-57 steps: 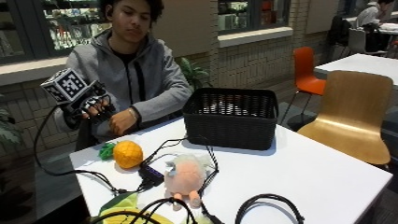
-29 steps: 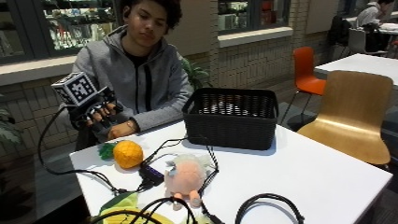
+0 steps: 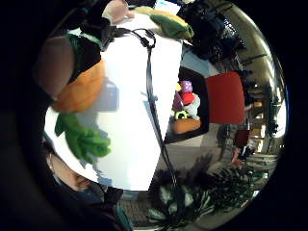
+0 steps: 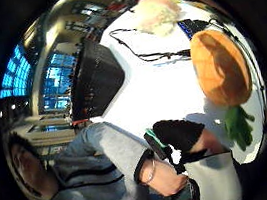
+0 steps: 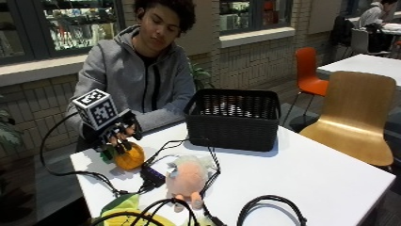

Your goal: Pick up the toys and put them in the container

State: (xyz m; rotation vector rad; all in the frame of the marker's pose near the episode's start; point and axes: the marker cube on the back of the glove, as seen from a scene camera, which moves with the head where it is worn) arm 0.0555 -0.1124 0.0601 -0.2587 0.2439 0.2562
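Observation:
An orange plush fruit with green leaves lies near the table's left corner, closest to the person. My gloved right hand hangs right over it, fingers spread and pointing down, their tips at the fruit's top. In the palm views the fruit is close under the palm. A pink and white plush doll lies mid-table among cables. A yellow and green plush toy lies at the front edge. The black mesh basket stands behind them, with several toys inside.
Black cables and a small black box run across the table between the toys. The person's other forearm rests beside the basket. A wooden chair stands at the table's right side.
My right hand has come down from chest height to the orange fruit on the table. The toys and basket have not moved.

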